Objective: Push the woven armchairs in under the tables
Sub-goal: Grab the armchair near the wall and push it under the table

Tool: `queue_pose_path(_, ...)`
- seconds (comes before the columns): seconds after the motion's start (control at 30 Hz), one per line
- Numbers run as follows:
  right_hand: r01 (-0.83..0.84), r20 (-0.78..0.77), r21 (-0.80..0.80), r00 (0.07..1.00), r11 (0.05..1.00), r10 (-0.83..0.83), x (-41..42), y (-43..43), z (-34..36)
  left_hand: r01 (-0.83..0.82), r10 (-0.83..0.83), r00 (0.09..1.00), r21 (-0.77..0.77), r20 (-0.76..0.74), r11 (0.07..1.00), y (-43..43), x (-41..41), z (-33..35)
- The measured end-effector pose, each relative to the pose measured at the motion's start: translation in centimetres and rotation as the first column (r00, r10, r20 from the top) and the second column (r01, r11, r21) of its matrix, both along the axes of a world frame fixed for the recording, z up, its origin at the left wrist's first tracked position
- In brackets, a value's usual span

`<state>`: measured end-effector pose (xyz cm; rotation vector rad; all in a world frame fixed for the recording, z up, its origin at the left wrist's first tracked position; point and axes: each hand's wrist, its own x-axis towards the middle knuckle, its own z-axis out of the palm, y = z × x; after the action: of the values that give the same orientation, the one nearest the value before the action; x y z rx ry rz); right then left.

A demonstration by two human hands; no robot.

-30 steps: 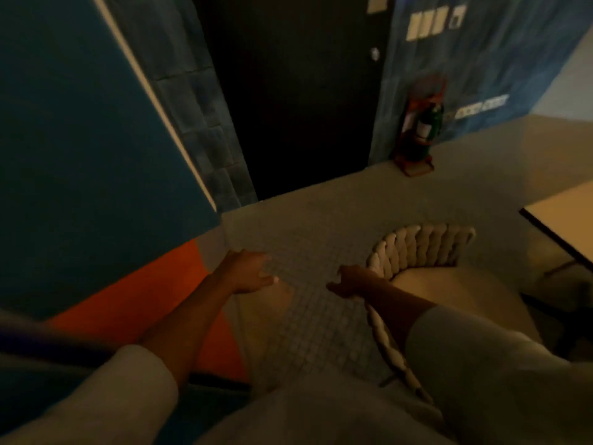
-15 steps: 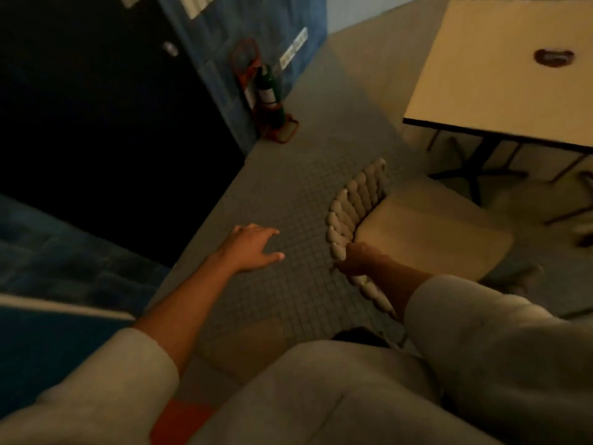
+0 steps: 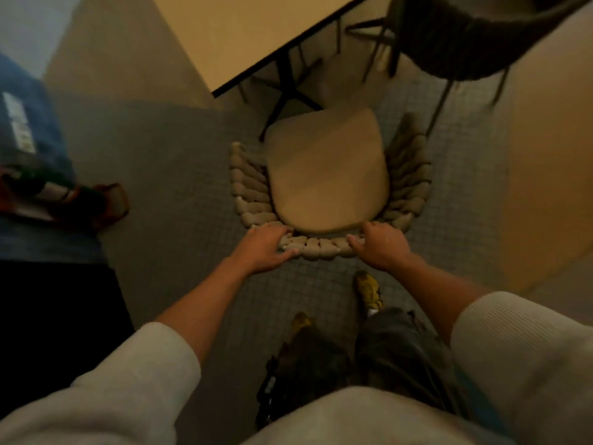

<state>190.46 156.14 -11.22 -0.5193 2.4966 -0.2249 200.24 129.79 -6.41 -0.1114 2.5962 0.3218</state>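
Woven armchair directly ahead on tiled floor, curved back rim nearest person. Left hand and right hand both curled over rim, either side of centre. Seat front points away toward desk; back-to-front axis runs straight ahead. Desk top not over seat. Dark chair ahead right, near; bare floor left.

Left hand, right hand: fingers curled.

Table and dark chair cut off above
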Motion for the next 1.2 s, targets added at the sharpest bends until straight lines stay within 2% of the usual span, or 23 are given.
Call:
queue_pose_path(0.07, 0.055, -0.052, -0.016, 0.997, 0.998, -0.056, 0.8, 1.0, -0.3, 0.063, -0.063, 0.998, -0.015, 0.008, 0.998, -0.4, -0.9, -1.7)
queue_pose_path(0.23, 0.139, -0.157, -0.003, 0.978, 0.990, -0.138, 2.2, 1.1, -2.9, 0.194, -0.193, 0.976, 0.004, -0.103, 0.981, -2.2, -2.6, -7.6)
queue_pose_path(0.33, 0.161, -0.173, 0.019, 0.973, 0.987, -0.155, 2.5, 0.6, -4.6, 0.203, -0.201, 0.971, 0.000, -0.126, 0.979, -2.4, -2.6, -10.0)
queue_pose_path(0.53, 0.132, -0.359, 0.092, 0.929, 0.987, -0.091, -1.2, 2.9, -8.7, 0.166, -0.163, 0.972, 0.003, -0.168, 0.986, -0.6, -2.4, -14.4)
queue_pose_path(0.67, 0.087, -0.361, 0.154, 0.932, 0.984, -0.026, -2.9, 3.4, -10.3, 0.126, -0.136, 0.968, -0.062, -0.209, 0.990, 1.6, -1.8, -16.8)
queue_pose_path(0.77, 0.063, -0.300, 0.171, 0.954, 0.983, -0.009, -2.2, 2.1, -11.2, 0.091, -0.135, 0.945, -0.158, -0.299, 0.983, 2.3, -1.3, -17.7)
queue_pose_path(0.87, 0.057, -0.261, 0.203, 0.965, 0.978, -0.002, -0.9, 0.5, -11.3, 0.077, -0.141, 0.935, -0.202, -0.325, 0.976, 2.0, -1.3, -18.1)
queue_pose_path(0.97, 0.046, -0.259, 0.218, 0.966, 0.975, 0.012, -1.0, 0.0, -11.2, 0.093, -0.160, 0.921, -0.197, -0.356, 0.976, 1.8, -1.5, -18.3)
queue_pose_path(1.1, 0.001, -0.184, 0.154, 0.983, 0.988, 0.027, -2.6, 0.7, -11.7, 0.100, -0.167, 0.908, -0.188, -0.383, 0.977, 1.9, -2.0, -18.4)
queue_pose_path(1.2, 0.006, -0.198, 0.119, 0.980, 0.993, 0.017, -3.3, 1.1, -12.1, 0.084, -0.146, 0.907, -0.171, -0.395, 0.982, 1.9, -2.0, -18.6)
